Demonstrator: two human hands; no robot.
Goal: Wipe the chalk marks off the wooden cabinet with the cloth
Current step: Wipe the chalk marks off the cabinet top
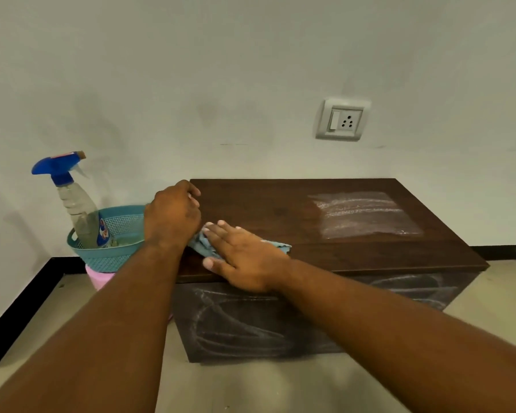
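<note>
A low dark wooden cabinet point(280, 210) stands against the wall. A smeared white chalk patch point(364, 214) covers the right part of its top, and chalk loops point(239, 323) mark its front face. My right hand point(239, 257) lies flat with straight fingers on a light blue cloth point(203, 244), pressing it on the top near the front left corner. My left hand point(173, 216) rests on the cabinet's left edge with fingers curled over it. Most of the cloth is hidden under my right hand.
A teal basket point(122, 234) holding a spray bottle point(75, 204) with a blue trigger sits on a pink stool point(97, 278) just left of the cabinet. A wall socket point(343, 119) is above. A black skirting runs along the floor.
</note>
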